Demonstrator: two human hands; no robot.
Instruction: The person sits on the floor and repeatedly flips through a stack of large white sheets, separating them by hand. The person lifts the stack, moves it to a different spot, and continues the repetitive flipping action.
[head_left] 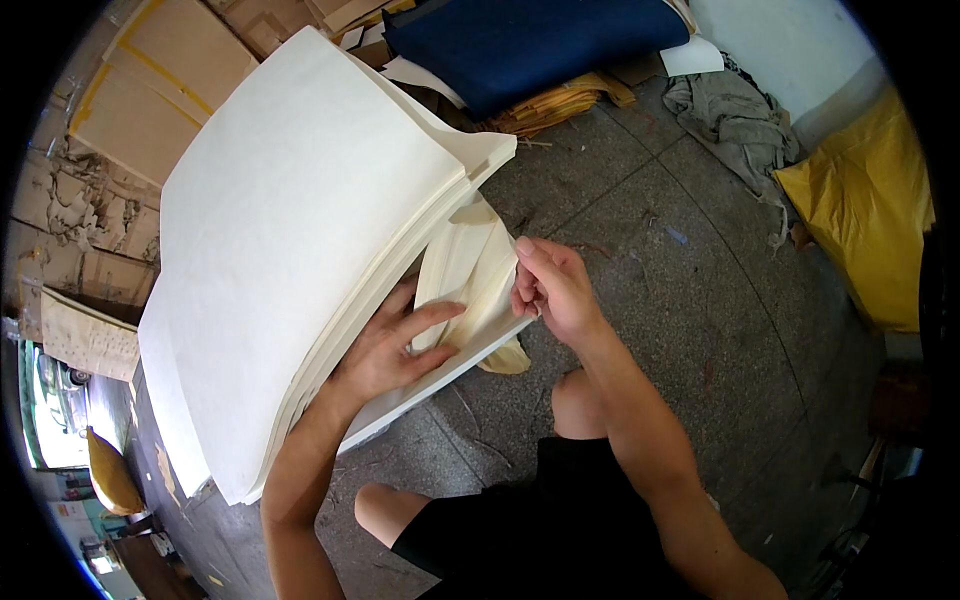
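A thick stack of large white sheets (300, 200) sits in front of me, its near edge raised and bowed. My left hand (385, 355) reaches in under that raised edge. Its thumb and forefinger are spread over the lower sheets, while the other fingers are partly hidden beneath the stack. In the gap lie folded cream sheets (455, 265), buckled and overlapping. My right hand (558, 292) is closed at their right side, thumb and curled fingers pinching the edge of a cream sheet. Below runs the white edge of the lower pile (440, 378), and a cream flap (507, 357) sticks out under it.
Behind the stack lie a dark blue sheet bundle (540, 45) and brown papers (560, 108). A grey cloth (730, 120) and a yellow sack (865, 210) stand along the right. Cardboard (165, 75) leans at far left. The grey floor (690, 290) carries small scraps.
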